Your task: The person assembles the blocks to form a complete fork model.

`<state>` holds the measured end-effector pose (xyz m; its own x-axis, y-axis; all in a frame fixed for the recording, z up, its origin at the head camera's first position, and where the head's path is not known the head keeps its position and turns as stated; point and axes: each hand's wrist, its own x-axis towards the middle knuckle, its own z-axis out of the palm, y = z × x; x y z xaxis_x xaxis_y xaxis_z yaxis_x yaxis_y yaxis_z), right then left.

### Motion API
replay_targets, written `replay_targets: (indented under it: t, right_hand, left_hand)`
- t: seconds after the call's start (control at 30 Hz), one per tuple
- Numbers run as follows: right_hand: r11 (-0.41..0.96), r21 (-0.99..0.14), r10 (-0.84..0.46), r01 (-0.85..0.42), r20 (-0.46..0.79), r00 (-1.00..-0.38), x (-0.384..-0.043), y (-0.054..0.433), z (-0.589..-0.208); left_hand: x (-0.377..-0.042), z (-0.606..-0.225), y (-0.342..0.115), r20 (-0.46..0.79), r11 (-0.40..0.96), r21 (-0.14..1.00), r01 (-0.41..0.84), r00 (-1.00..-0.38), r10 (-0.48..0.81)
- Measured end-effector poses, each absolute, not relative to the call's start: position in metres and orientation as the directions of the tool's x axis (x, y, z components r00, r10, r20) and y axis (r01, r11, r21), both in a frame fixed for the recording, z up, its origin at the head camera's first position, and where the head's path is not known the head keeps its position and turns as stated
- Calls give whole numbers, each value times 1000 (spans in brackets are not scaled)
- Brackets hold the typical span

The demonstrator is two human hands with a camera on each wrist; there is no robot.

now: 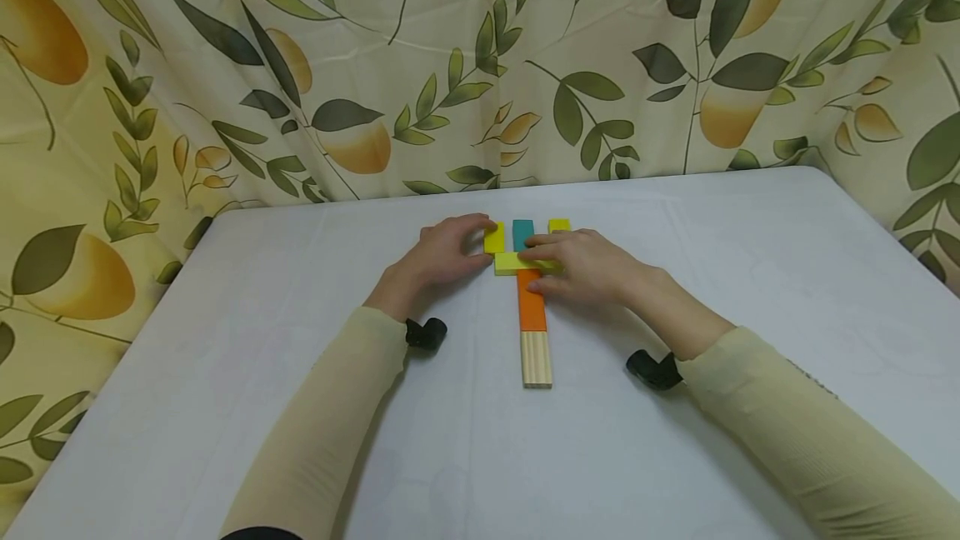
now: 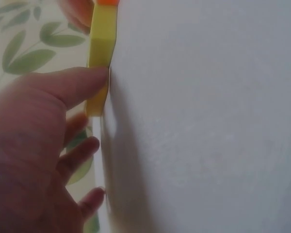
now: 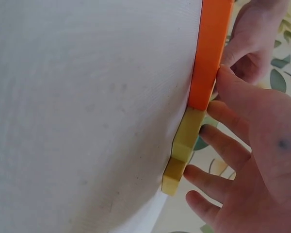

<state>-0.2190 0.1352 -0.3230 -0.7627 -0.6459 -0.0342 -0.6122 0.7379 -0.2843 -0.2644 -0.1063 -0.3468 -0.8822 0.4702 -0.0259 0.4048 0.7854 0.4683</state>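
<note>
Flat wooden blocks form a fork shape on the white table. A small yellow block [image 1: 494, 240] at the upper left sits between the thumb and index finger of my left hand [image 1: 442, 257], which pinches its two ends. My right hand [image 1: 592, 265] lies over a crosswise yellow block [image 1: 507, 265], fingers spread, covering much of its right part. Its thumb touches the orange block [image 1: 532, 311] below, also seen in the right wrist view [image 3: 208, 53]. A teal block [image 1: 522, 233] and another yellow block [image 1: 559, 225] stand above the crossbar, both partly hidden by the right hand.
A plain wood block [image 1: 536, 361] continues the orange one toward me. White cloth [image 1: 480, 457] covers the table, and a fruit-and-leaf patterned curtain [image 1: 442, 140] hangs behind its far edge. Black wrist cameras [image 1: 427, 334] sit at both cuffs.
</note>
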Motion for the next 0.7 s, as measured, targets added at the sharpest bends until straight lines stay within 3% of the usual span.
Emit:
replay_targets:
  t: [0.7]
  right_hand:
    - [752,-311,-626,-582,-58,-778,-219,134,-320]
  left_hand:
    - [-256,-348,-114,-38,794,491,358,-902,430]
